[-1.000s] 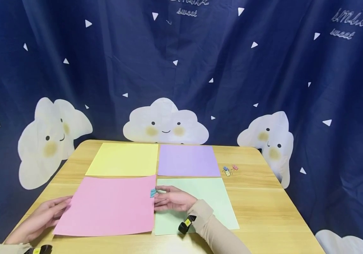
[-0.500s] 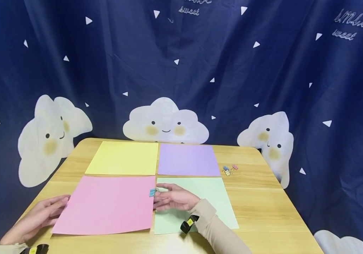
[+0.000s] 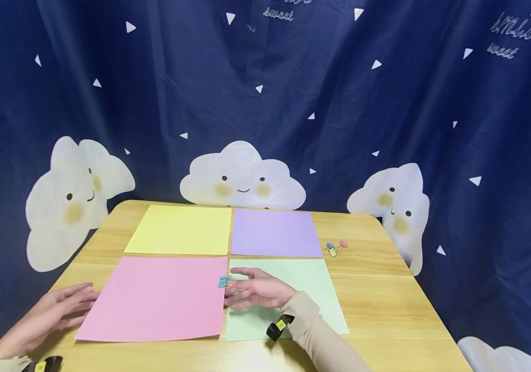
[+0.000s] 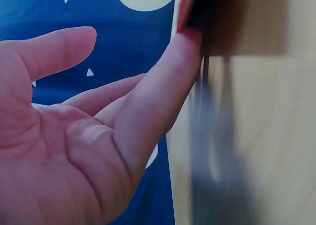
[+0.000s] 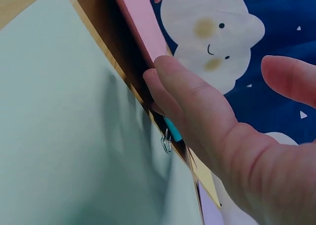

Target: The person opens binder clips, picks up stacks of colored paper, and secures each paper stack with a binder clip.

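A pink sheet of paper (image 3: 154, 299) lies at the front left, its near edge slightly raised off the table. Clipped to its right edge is a teal binder clip (image 3: 223, 281). My left hand (image 3: 44, 315) is at the sheet's left edge, thumb lifted away; in the left wrist view one fingertip meets the sheet's edge (image 4: 185, 8). With fingers extended, my right hand (image 3: 263, 290) stands over the mint green sheet (image 3: 326, 305), its fingertips against the pink edge just below the clip. In the right wrist view its thumb is held well apart, and the clip's wire loop (image 5: 166, 142) shows.
Behind lie a yellow sheet (image 3: 179, 230) and a purple sheet (image 3: 276, 233). To their right, several small binder clips in blue, yellow and pink (image 3: 332, 252) rest on the wooden table (image 3: 386, 310). A dark blue curtain (image 3: 265, 108) hangs behind.
My left hand has drawn a little left, its thumb coming off the pink sheet's edge. The pink sheet has settled flatter. My right hand has shifted slightly right, fingers looser by the clip.
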Demonstrator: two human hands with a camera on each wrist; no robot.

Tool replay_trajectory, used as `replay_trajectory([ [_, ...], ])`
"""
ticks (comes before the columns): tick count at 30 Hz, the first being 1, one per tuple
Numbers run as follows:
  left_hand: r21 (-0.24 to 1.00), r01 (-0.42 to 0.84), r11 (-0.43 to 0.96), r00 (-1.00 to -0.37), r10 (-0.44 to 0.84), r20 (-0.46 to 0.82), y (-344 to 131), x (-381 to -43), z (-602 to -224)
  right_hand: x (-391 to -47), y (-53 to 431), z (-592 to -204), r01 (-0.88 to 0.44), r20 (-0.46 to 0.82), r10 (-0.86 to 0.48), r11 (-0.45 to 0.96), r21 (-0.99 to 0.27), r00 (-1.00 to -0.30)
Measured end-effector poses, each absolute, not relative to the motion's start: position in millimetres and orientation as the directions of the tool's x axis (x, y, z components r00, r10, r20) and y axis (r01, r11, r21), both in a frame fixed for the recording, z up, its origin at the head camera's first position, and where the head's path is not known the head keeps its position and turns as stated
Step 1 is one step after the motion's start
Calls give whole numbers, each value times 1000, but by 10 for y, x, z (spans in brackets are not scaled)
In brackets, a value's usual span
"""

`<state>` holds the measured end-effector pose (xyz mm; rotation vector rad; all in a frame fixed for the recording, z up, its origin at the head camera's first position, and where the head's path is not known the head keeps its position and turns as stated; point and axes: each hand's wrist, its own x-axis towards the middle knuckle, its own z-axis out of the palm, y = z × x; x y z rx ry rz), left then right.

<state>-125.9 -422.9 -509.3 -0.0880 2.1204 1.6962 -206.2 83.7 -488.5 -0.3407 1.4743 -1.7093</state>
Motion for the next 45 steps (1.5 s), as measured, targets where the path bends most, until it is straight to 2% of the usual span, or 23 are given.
replay_trajectory([
  [4,918,-316,241,-915,180,-362,-4233,-1235,-5080,-2063,863,-4886,414,-303,-730,31,-910,-612],
  [10,951,-275,140,-920,249,-303,-4282,-1204,-5080,-2061,943,-4856,400,-289,-734,26,-916,-615],
  [18,934,-268,236,-936,166,-310,-4233,-1215,-5042,-2096,1091,-4796,370,-265,-709,6,-929,-653],
  [25,985,-155,77,-976,143,-165,-4156,-1183,-5076,-2121,1202,-4784,314,-253,-682,36,-949,-686],
  [30,991,-124,48,-989,82,-127,-4069,-1213,-5047,-2131,1284,-4782,228,-237,-665,102,-968,-708],
  [35,996,-87,-3,-993,84,-87,-4007,-1274,-5029,-2171,1402,-4756,175,-228,-629,146,-974,-743],
  [40,998,-55,14,-996,70,-56,-3969,-1352,-5017,-2207,1557,-4701,167,-232,-582,164,-972,-779],
  [45,995,-31,93,-999,40,-34,-3924,-1439,-4948,-2257,1794,-4639,147,-215,-537,167,-975,-816],
])
